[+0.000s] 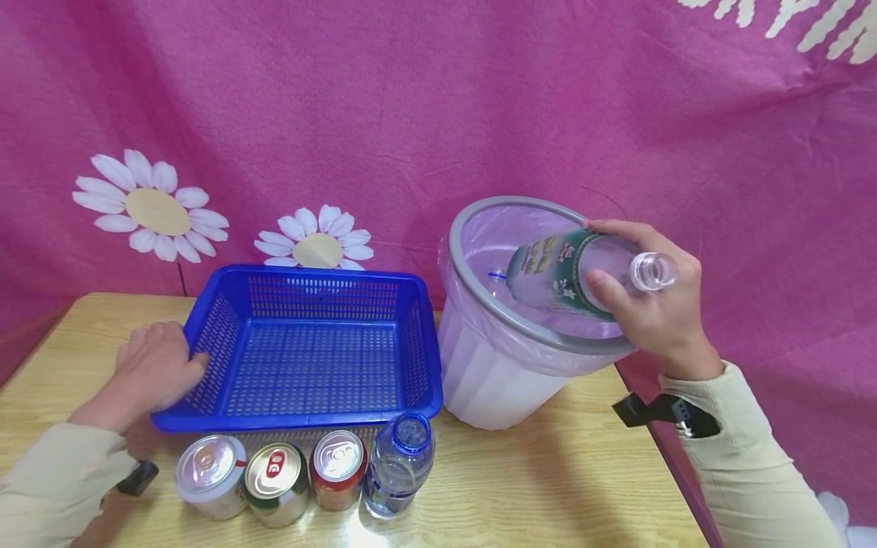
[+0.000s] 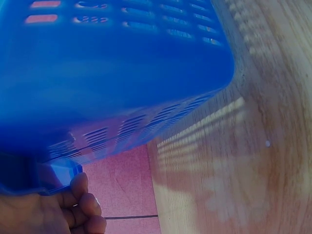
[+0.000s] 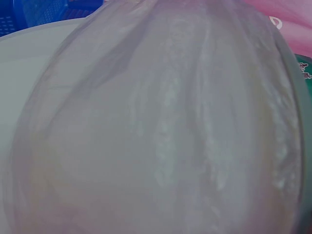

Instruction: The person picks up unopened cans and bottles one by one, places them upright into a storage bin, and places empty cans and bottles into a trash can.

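Observation:
My right hand (image 1: 658, 304) holds a clear plastic bottle (image 1: 569, 272) with a green label, thumb on one side and fingers on the other. The bottle lies tilted over the mouth of a lined white bin (image 1: 507, 380), its uncapped neck pointing to the right, back toward my palm. At the left, my left hand (image 1: 159, 365) grips the side rim of a blue plastic basket (image 1: 315, 373); the fingers (image 2: 90, 204) curl under that rim in the left wrist view. In the right wrist view, the bin's liner (image 3: 161, 122) fills most of the picture and hides my right hand.
In front of the basket stand a white-sided can (image 1: 211, 476), a green-and-gold can (image 1: 276, 483), a red can (image 1: 338, 470) and an open blue-tinted bottle (image 1: 400, 464). A pink flowered cloth (image 1: 411, 114) hangs behind the wooden table (image 1: 534, 487). Something with a blue edge lies inside the bin.

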### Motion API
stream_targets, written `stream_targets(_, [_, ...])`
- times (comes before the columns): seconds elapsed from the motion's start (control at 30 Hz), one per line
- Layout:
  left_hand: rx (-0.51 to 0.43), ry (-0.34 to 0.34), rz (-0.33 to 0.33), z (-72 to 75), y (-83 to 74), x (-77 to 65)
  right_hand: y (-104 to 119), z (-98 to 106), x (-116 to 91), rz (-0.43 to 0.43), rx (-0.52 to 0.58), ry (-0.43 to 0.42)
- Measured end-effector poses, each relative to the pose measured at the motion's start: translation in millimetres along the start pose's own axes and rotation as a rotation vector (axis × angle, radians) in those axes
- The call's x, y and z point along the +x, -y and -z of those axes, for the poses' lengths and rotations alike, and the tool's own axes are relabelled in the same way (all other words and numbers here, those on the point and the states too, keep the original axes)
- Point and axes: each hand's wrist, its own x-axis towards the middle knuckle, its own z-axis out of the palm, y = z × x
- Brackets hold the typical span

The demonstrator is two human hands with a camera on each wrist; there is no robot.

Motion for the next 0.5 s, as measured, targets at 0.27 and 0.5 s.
stream_targets(0.27, [-0.005, 0.007, 0.004, -0.7, 0.7, -0.5, -5.3, -1.7, -2.3, -0.027, -0.049, 0.041])
stream_targets(0.5, [-0.007, 0.007, 0.002, 0.2, 0.4, 0.0, -9.5, -2.0, -4.5, -0.036, -0.068, 0.065])
